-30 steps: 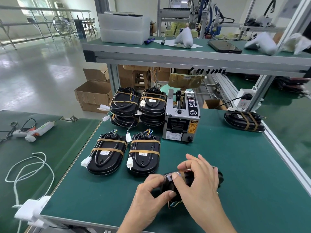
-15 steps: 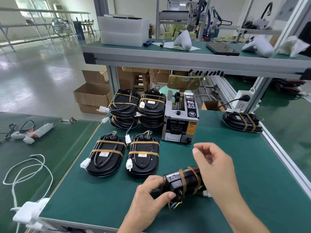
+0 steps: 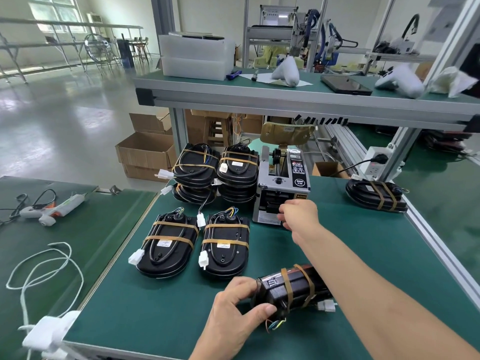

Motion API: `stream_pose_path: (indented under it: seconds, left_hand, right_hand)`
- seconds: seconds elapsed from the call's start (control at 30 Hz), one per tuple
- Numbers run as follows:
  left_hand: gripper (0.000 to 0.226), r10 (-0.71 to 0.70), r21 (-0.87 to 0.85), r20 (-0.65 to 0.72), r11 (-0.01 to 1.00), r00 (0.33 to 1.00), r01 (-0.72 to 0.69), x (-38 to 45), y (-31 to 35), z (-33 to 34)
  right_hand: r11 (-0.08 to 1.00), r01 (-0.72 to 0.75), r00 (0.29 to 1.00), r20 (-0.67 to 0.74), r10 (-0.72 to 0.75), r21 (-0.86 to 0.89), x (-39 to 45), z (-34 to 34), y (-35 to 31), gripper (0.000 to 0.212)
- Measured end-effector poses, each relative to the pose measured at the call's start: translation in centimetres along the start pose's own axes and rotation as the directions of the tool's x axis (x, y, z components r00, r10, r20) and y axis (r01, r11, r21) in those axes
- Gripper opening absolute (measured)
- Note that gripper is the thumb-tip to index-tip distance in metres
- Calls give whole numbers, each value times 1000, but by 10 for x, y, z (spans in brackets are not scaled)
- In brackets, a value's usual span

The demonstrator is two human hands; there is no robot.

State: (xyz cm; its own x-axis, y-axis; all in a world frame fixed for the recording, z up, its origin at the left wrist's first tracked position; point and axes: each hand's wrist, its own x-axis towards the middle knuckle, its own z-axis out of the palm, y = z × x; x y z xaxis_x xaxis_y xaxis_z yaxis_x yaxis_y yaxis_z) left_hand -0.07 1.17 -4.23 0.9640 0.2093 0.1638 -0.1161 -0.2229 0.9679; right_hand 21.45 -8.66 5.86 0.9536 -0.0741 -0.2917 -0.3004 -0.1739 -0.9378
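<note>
Right hand (image 3: 298, 216): moved off black unit (image 3: 298, 284) to tape dispenser (image 3: 281, 183) (grip unclear)
Left hand (image 3: 233, 307): clutching black unit's near end

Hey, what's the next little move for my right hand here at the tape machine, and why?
Probably pinch the strip at the tape dispenser outlet and pull it free. Your right hand is at that outlet, fingers curled, while your left hand grips the black unit, which already has two tan bands. Whether tape is already pinched is hidden.
</note>
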Motion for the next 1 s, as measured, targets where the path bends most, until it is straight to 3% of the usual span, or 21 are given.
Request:
stream_pose_path:
  seconds: [0.17,0.33,0.5,0.6,0.73,1.0]
  left_hand:
    - [50,-2,12,0,1000,1000,2,0,-3,0]
    - [47,-7,6,-14,1000,1000,7,0,-1,1]
    - [45,-7,-3,-17,1000,1000,7,0,2,0]
    - [46,-11,-1,-17,1000,1000,11,0,3,1]
    - [47,-20,7,-11,1000,1000,21,0,0,1]
    - [47,-25,20,-10,999,1000,25,0,1,1]
  right_hand:
    - [993,-61,987,-143,76,106,12,17,-2,12]
    - [973,-129,956,-236,173,192,20,34,-9,19]
    - [956,-164,934,-275,230,242,19,43,-6,22]
    - [938,-144,928,-286,239,315,18,42,-5,3]
    - [936,-117,929,-297,221,332,15,39,-4,20]
    - [958,-93,941,-291,173,270,14,39,-2,11]
